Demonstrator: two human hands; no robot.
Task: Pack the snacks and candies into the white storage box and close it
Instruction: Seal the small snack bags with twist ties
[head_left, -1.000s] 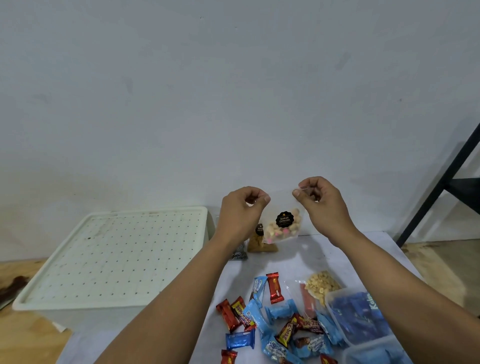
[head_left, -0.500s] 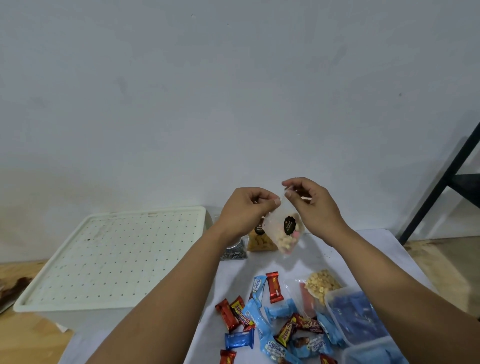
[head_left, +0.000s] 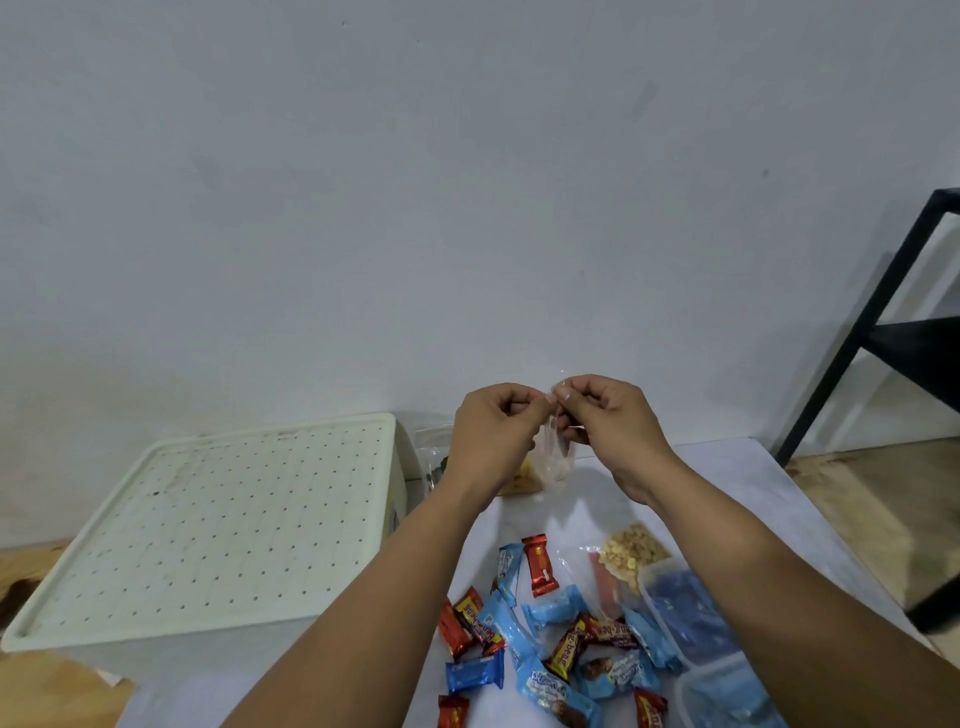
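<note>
Both hands hold a small clear snack bag (head_left: 557, 462) up above the table; my left hand (head_left: 493, 431) and my right hand (head_left: 608, 421) pinch its top edge, fingertips nearly touching. The bag hangs between them with pale candies at its bottom. The white storage box (head_left: 400, 478) stands at the left with its perforated lid (head_left: 208, 525) on. Several red and blue wrapped candies (head_left: 540, 639) lie scattered near the front. A clear bag of yellowish snacks (head_left: 626, 551) lies to their right.
Two clear plastic tubs with blue packets (head_left: 685, 618) sit at the right front. Another snack bag (head_left: 522, 480) rests behind my left wrist by the box. A black metal frame (head_left: 883, 322) stands at the far right. A white wall is close behind.
My hands have come together, from wide apart to nearly touching, gathering the bag's top. The bag has turned so its black label no longer shows.
</note>
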